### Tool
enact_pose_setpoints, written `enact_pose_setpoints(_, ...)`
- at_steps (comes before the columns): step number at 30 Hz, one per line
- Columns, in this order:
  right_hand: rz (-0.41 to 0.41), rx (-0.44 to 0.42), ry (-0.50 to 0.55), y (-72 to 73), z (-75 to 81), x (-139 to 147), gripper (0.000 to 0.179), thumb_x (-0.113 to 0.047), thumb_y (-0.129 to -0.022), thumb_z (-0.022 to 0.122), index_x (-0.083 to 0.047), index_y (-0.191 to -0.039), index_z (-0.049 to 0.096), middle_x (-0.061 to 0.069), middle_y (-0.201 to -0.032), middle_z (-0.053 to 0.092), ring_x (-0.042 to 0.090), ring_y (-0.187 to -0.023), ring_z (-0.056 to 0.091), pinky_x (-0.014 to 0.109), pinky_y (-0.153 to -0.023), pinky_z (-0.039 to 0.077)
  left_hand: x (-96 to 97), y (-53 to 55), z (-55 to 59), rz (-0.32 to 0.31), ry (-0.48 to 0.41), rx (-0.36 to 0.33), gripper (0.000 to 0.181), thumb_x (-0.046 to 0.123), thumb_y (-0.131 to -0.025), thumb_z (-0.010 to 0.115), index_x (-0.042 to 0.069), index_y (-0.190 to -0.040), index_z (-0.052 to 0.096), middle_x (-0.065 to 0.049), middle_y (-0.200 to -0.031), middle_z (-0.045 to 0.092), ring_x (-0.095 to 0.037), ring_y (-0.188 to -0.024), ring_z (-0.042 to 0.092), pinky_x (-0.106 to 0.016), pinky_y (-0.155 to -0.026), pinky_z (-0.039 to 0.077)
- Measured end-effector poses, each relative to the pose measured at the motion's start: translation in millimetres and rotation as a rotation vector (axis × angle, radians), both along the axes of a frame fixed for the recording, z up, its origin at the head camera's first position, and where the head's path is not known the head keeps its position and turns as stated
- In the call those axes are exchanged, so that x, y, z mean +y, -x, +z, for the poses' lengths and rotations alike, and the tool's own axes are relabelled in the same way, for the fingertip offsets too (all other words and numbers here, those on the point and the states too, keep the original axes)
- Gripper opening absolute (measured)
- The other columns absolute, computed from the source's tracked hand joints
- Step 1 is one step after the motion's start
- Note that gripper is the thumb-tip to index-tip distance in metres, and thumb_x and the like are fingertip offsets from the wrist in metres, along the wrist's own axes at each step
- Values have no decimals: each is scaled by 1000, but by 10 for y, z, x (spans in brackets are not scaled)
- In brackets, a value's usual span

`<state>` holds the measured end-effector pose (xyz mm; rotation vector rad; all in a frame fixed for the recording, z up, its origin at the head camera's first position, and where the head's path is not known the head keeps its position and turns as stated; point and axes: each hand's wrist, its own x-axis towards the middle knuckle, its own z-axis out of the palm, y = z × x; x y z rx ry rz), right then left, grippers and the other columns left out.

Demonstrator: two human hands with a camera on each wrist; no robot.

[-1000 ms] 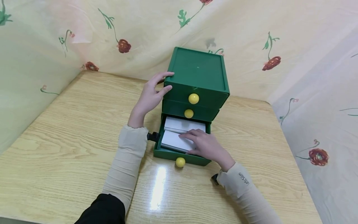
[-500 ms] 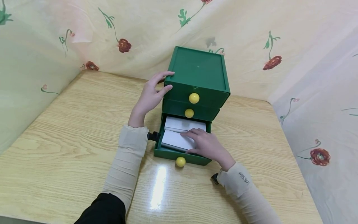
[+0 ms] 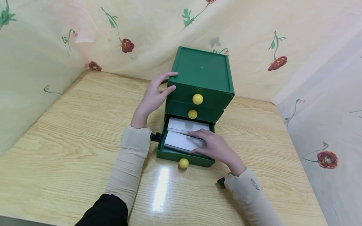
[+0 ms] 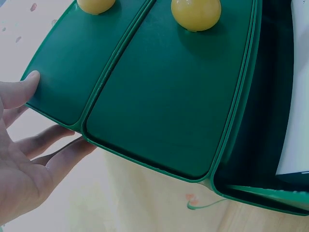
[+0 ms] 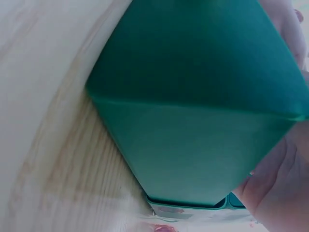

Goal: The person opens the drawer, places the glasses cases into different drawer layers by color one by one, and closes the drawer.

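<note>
A green drawer cabinet (image 3: 202, 70) with yellow knobs stands on the table. My left hand (image 3: 154, 94) holds its upper left front corner; in the left wrist view the thumb (image 4: 21, 89) lies on the top drawer's front and other fingers reach along the side. The bottom drawer (image 3: 169, 154) is pulled out. Inside lie two flat white rectangular things, a rear one (image 3: 183, 124) and a front one (image 3: 181, 140). My right hand (image 3: 216, 147) is spread over the right part of the front one, fingertips near its back edge, thumb near its front edge.
The wooden table (image 3: 85, 141) spreads on both sides of the cabinet. A flowered cloth (image 3: 158, 25) hangs behind and at both sides. The drawer's yellow knob (image 3: 183, 163) sticks out toward me.
My right hand has shifted slightly right over the front white thing, uncovering more of its top. My left hand stays at the cabinet corner, and the drawer remains pulled out.
</note>
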<state>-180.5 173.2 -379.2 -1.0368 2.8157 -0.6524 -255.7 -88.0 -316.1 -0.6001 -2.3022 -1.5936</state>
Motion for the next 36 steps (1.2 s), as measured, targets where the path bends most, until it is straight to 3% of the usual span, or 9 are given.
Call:
enact_pose_setpoints(7,-3,-55,93,-72,32,69,54,-23,-83,77,-14,-132,60,3,-116,67,18,-103,62,43,-89,53,3,0,-2,-2,-2,1,41,16,-97,58,15,-138,52,-7,-146,46,-25,-134,45,-41,-113,38)
enact_pose_setpoints(16,-5,-113,154,-174,61,117,53,-20,-82,78,-12,-132,59,2,-124,65,18,-105,64,38,-88,56,12,-3,2,-3,-14,-5,42,15,-97,58,14,-138,52,-9,-146,46,-27,-135,45,-46,-114,36)
enact_pose_setpoints(25,21,-58,127,-250,73,67,58,-26,-77,82,-14,-130,61,1,-118,68,14,-100,64,32,-79,56,13,1,-2,-3,-12,-2,41,16,-97,57,14,-138,52,-9,-146,46,-27,-135,45,-46,-114,36)
enact_pose_setpoints(30,5,2,99,-261,44,30,56,-25,-76,83,-14,-127,63,2,-112,68,15,-95,64,30,-70,53,13,-2,-2,-2,-8,-3,41,16,-97,57,14,-138,52,-8,-146,46,-27,-135,45,-44,-114,37)
enact_pose_setpoints(36,-12,62,82,-235,32,9,52,-26,-77,83,-14,-124,64,2,-106,69,16,-91,65,29,-68,53,10,-8,0,-2,-6,17,41,15,-97,58,13,-138,52,-9,-145,46,-26,-135,45,-45,-115,36)
